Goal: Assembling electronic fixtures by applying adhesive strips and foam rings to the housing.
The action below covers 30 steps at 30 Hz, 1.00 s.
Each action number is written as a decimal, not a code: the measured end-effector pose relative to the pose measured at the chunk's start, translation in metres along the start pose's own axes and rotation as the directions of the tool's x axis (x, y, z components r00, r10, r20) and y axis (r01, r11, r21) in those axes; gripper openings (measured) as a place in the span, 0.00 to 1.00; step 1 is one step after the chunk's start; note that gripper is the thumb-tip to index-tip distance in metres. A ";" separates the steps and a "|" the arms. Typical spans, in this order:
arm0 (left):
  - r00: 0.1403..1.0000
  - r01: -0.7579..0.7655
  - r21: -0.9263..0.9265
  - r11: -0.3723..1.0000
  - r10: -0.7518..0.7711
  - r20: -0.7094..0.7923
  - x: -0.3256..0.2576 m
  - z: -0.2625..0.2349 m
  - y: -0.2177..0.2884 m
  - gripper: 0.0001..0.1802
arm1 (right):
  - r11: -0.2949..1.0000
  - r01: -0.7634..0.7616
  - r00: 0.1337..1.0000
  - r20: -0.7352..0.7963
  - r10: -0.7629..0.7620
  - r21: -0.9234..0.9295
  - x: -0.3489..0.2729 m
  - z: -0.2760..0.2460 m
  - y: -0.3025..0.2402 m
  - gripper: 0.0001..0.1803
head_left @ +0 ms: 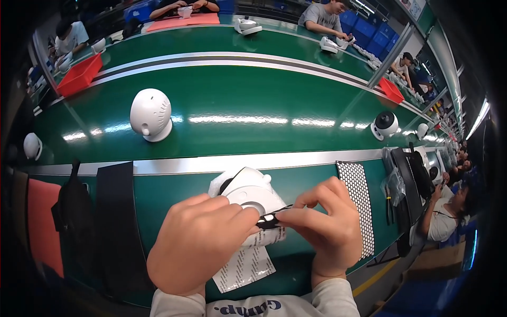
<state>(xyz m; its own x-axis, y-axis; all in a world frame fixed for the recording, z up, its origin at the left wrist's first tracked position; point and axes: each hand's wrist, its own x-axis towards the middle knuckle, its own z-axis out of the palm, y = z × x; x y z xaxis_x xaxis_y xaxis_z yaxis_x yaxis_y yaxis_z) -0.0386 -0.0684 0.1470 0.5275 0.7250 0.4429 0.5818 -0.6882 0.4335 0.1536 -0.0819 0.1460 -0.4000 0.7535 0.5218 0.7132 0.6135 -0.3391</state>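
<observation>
Lower centre of frame: left hand [195, 243] and right hand [327, 224] meet over a white rounded plastic camera shell [252, 191] lying on the green glossy bench [222, 105], both hands closed in a pinch on a small black strip-like part [270, 220] held between their fingertips just below the shell (part too small to identify). Under the hands lies a white sheet with rows of small grey stickers [245, 267]. To the right sits a white mat with black honeycomb dots [358, 195]; a finished white dome-shaped camera [151, 114] stands upper left.
</observation>
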 end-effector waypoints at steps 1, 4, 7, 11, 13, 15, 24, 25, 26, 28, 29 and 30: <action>1.000 0.009 -0.018 1.000 -0.009 0.001 -0.003 -0.001 0.000 0.10 | 1.000 -0.005 1.000 0.016 0.004 0.009 0.000 0.000 -0.002 0.11; 0.998 0.045 -0.089 0.995 -0.041 0.049 -0.006 -0.001 -0.012 0.11 | 0.998 0.035 0.998 0.048 -0.037 0.052 0.004 0.009 -0.001 0.10; 0.987 0.108 -0.176 0.978 -0.084 0.139 -0.009 -0.001 -0.020 0.11 | 0.994 0.094 0.992 0.085 -0.098 0.052 0.003 0.015 0.000 0.09; 0.954 0.196 -0.284 0.939 -0.116 0.277 -0.012 -0.005 -0.033 0.11 | 0.981 0.193 0.970 0.145 -0.195 0.030 0.003 0.021 -0.002 0.10; 0.926 0.243 -0.419 0.875 -0.080 0.369 -0.015 -0.010 -0.055 0.11 | 0.939 0.167 0.977 0.078 -0.199 0.301 0.005 0.024 -0.001 0.08; 0.955 0.202 -0.534 0.821 -0.046 0.292 -0.012 -0.021 -0.076 0.11 | 0.875 0.220 0.959 -0.260 -0.114 0.431 0.005 0.021 -0.001 0.04; 0.992 0.114 -0.984 0.140 -0.075 0.104 -0.056 0.023 -0.207 0.19 | 0.646 -0.367 0.927 0.202 0.317 0.670 0.004 0.067 -0.002 0.20; 0.996 0.086 -0.993 0.079 0.031 0.089 -0.051 0.032 -0.210 0.19 | 0.692 -0.308 0.951 0.198 0.237 0.653 0.004 0.076 0.000 0.19; 0.989 0.063 -0.998 0.017 0.135 0.064 -0.044 0.041 -0.212 0.19 | 0.691 -0.293 0.956 0.197 0.216 0.661 0.004 0.086 -0.001 0.19; 0.970 0.021 -0.996 -0.085 0.245 0.000 -0.030 0.055 -0.202 0.19 | 0.734 -0.236 0.972 0.171 0.163 0.636 0.008 0.099 -0.009 0.18; 0.940 -0.136 -0.984 -0.115 0.299 -0.165 -0.020 0.069 -0.200 0.19 | 0.733 -0.241 0.970 0.178 0.165 0.636 0.008 0.101 -0.013 0.18; 0.928 -0.092 -0.971 -0.219 0.334 -0.163 -0.018 0.077 -0.198 0.17 | 0.743 -0.252 0.967 0.197 0.164 0.620 0.008 0.103 -0.017 0.19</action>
<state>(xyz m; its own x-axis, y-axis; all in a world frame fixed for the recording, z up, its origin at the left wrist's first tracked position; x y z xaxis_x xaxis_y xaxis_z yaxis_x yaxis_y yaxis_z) -0.1156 0.0575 -0.0074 0.5828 0.4388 0.6840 -0.7774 0.0560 0.6265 0.0791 -0.0621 0.0751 -0.3830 0.8755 0.2947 0.2740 0.4123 -0.8689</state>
